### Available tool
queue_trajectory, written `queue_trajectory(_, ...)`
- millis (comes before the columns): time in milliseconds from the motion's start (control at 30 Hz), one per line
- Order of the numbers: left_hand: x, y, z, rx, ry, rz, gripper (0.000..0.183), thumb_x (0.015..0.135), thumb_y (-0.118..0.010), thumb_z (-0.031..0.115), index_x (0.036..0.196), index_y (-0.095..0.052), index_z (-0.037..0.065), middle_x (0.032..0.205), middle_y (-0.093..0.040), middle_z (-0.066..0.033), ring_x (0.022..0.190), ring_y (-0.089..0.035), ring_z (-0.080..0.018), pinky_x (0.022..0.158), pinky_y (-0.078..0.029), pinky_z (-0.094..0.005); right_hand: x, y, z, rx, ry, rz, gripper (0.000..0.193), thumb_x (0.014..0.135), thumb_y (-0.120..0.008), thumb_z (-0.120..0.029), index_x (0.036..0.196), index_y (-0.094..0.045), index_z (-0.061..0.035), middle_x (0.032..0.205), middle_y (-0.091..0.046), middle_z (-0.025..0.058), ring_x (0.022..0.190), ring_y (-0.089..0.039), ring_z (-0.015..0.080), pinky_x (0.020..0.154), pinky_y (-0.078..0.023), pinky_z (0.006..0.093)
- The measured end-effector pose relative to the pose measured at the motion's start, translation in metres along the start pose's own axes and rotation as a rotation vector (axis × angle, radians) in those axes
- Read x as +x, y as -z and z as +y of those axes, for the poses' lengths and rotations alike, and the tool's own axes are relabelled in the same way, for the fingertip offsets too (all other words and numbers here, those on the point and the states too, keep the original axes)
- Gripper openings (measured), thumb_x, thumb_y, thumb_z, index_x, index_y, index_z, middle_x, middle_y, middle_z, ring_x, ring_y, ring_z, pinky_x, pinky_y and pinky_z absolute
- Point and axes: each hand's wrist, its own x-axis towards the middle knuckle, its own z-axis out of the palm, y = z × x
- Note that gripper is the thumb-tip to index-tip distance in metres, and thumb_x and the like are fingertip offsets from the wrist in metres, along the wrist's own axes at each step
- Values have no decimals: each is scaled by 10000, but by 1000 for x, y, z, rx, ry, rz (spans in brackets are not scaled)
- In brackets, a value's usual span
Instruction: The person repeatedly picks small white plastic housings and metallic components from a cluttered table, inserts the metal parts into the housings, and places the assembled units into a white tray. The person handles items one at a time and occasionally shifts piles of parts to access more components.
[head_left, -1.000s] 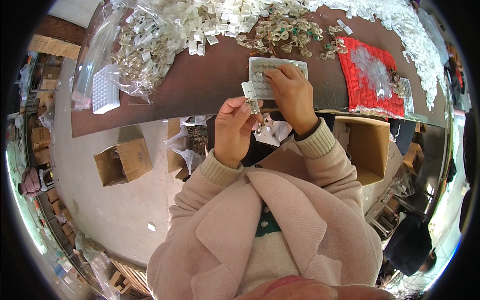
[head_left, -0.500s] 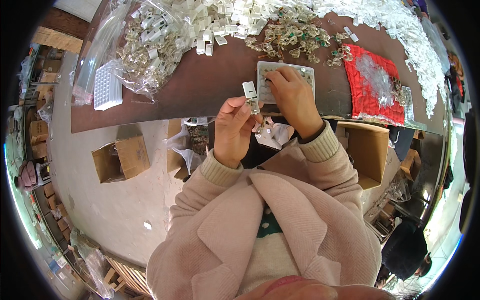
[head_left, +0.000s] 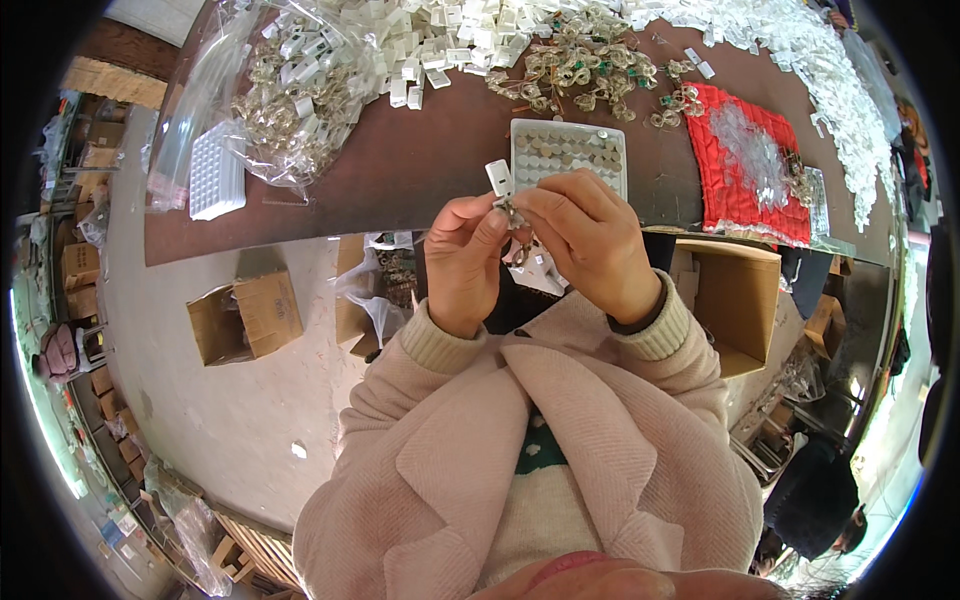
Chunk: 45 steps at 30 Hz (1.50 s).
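- A white tray (head_left: 623,165), in which round greyish discs (head_left: 575,157) are laid in rows, is placed on the brown worktop (head_left: 410,150).
- A small white case (head_left: 499,178) is held just left of the tray's near left corner, its white plate projecting past the fingertips.
- The case is grasped by the left hand (head_left: 467,262); this grip is closed on its lower part, between thumb and fingers.
- The fingertips of the right hand (head_left: 598,238) are placed at the case's lower end, on the person's side of the tray; whether anything is pinched in this grip cannot be told.
- Beyond the tray, coiled wires (head_left: 590,72) are heaped, and white plastic pieces (head_left: 430,40) are piled to their left.
- To the tray's right, a red quilted cloth (head_left: 722,205) is spread, by which clear plastic bits (head_left: 750,145) are carried.
- Well left of the tray, more wires are enclosed by a clear bag (head_left: 290,110).
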Motion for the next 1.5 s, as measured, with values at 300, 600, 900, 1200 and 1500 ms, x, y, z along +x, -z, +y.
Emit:
queue_trajectory(300, -6, 9, 0, 116, 18, -98, 165, 987, -609, 31, 1145, -653, 47, 1077, -718, -124, 903, -712, -228, 827, -593, -379, -8, 9, -8, 142, -284, -69, 253, 708, -711, 12, 951, -684, -55, 915, -668, 94, 808, -663, 278, 691, -542, 354)
queue_trajectory(600, -7, 11, 4, -42, 182, -59, 135, 996, -611, 77, 1120, -652, 44, 1064, -713, -113, 886, -691, -207, 817, -572, -359, -16, -7, -9, -31, -72, 126, 288, 730, -697, 4, 1010, -685, -62, 915, -710, 84, 817, -699, 257, 704, -560, 350)
queue_trajectory(900, -9, 12, 7, -106, 305, -48, 124, 989, -631, 113, 1093, -656, 50, 1014, -709, -83, 865, -690, -197, 789, -570, -347, -16, 1, -1, -17, 64, -43, 385, 723, -682, -1, 1106, -678, -38, 928, -714, 72, 814, -694, 250, 719, -562, 359)
queue_trajectory(1200, -13, 3, -3, 4, 149, 101, 74, 971, -651, 60, 1034, -690, 50, 991, -719, -69, 864, -685, -164, 754, -562, -312, -23, -8, -17, -264, 189, -71, 602, 740, -652, -66, 1332, -592, 28, 1076, -688, 123, 929, -673, 229, 807, -551, 340)
queue_trajectory(1500, -15, 1, 5, -105, 236, -20, 135, 983, -620, 127, 1101, -635, 63, 1009, -688, -86, 817, -635, -145, 762, -529, -310, -25, 1, -19, 442, -478, 79, 334, 886, -689, -62, 1204, -651, 31, 1009, -708, 127, 839, -679, 188, 747, -539, 297)
